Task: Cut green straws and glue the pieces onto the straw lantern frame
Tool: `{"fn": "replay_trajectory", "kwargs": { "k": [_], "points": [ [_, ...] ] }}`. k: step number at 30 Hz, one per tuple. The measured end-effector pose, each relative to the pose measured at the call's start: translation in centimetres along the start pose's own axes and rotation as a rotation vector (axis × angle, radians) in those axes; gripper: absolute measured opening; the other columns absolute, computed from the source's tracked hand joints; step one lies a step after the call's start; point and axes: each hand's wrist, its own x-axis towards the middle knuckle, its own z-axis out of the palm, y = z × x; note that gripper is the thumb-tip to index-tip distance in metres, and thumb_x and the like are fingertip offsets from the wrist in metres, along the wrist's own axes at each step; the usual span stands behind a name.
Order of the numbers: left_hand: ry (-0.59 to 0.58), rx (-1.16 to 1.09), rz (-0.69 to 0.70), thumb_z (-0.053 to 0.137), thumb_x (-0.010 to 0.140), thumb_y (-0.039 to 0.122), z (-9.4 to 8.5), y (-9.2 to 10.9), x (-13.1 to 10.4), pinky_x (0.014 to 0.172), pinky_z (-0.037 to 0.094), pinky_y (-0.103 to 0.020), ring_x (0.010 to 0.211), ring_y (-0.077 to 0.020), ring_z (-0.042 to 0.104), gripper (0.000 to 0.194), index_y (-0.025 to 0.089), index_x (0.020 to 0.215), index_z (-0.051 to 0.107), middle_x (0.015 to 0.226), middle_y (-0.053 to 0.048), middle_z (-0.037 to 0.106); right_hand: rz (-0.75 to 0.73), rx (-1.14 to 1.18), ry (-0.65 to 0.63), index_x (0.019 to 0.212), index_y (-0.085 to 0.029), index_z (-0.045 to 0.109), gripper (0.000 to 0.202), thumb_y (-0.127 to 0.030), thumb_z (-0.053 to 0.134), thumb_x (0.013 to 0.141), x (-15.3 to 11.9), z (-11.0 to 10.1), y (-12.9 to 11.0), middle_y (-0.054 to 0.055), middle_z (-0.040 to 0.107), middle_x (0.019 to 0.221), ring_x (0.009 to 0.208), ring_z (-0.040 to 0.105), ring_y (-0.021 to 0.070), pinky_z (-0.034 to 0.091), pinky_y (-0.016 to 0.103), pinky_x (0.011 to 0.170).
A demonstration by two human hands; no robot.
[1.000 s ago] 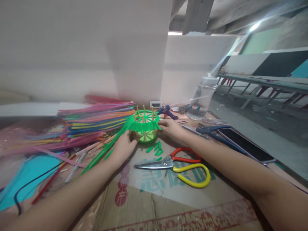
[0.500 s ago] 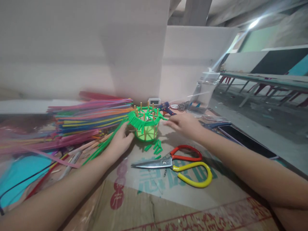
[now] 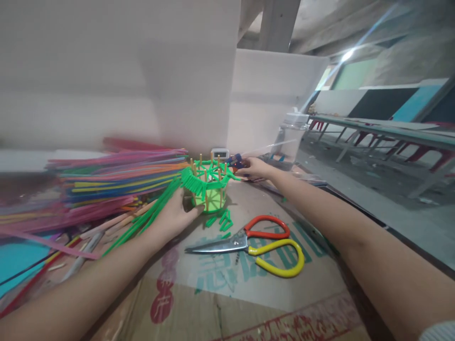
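Note:
A small round basket [image 3: 215, 201] of green pipe cleaners and upright wooden sticks stands on the cardboard. Its upper left rim carries a row of short green pieces, and a green tail sticks out to the right. My left hand [image 3: 174, 213] holds the basket's left side, thumb at the lower front; its other fingers are partly hidden. Behind and right of the basket, my right hand [image 3: 258, 169] has its fingers around the handle of a dark blue hot glue gun [image 3: 235, 160]. Cut green pieces [image 3: 225, 219] lie before the basket, near scissors [image 3: 245, 240] with red and yellow handles.
Bundles of coloured pipe cleaners [image 3: 117, 175] lie at the left, with loose green ones [image 3: 145, 220] beside my left hand. A small white digital display [image 3: 220, 153] stands behind the basket. A clear plastic bottle [image 3: 293, 135] is at the back right, before a white partition [image 3: 265, 94].
My right hand has left the green tail at the basket's right and moved back to the glue gun. My left thumb now reaches farther across the basket's lower front. The view has turned slightly right.

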Motion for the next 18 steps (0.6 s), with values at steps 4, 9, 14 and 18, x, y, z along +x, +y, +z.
{"fn": "replay_trajectory", "kwargs": {
  "k": [4,9,14,18],
  "points": [
    [-0.014,-0.03,0.093,0.056,0.085,0.045,0.0,-0.7,0.1,0.082,0.048,-0.038,0.092,-0.0239,0.061,0.03,0.018,0.097,0.05,0.096,-0.006,0.061,0.032,-0.015,0.04,0.102,-0.01,0.067,0.037,-0.033,0.073,0.074,1.2,1.1,0.2,0.006,0.072,0.083,0.077,0.063,0.0182,0.048,0.026,0.073],
    [-0.021,-0.021,0.1,0.055,0.088,0.046,0.1,-1.7,0.3,0.086,0.047,-0.039,0.096,-0.0245,0.06,0.032,0.018,0.101,0.051,0.099,-0.007,0.062,0.057,-0.025,0.063,0.107,-0.013,0.067,0.039,-0.036,0.071,0.076,0.0,0.7,0.8,0.007,0.072,0.09,0.082,0.064,0.0202,0.048,0.027,0.075],
    [-0.018,0.005,0.109,0.055,0.088,0.046,0.3,-2.1,0.3,0.091,0.046,-0.041,0.102,-0.0255,0.06,0.035,0.017,0.109,0.052,0.108,-0.009,0.063,0.107,-0.016,0.077,0.1,-0.012,0.07,0.035,-0.04,0.068,0.08,-1.4,0.5,0.8,0.009,0.073,0.087,0.08,0.065,0.0218,0.051,0.029,0.075],
    [-0.01,0.009,0.101,0.054,0.087,0.048,0.3,-1.9,0.3,0.09,0.047,-0.041,0.098,-0.0255,0.06,0.035,0.017,0.105,0.053,0.101,-0.008,0.063,0.127,0.002,0.073,0.099,-0.015,0.072,0.031,-0.04,0.067,0.081,-1.0,1.0,0.6,0.006,0.074,0.082,0.08,0.067,0.0215,0.052,0.029,0.077]
  ]
}}
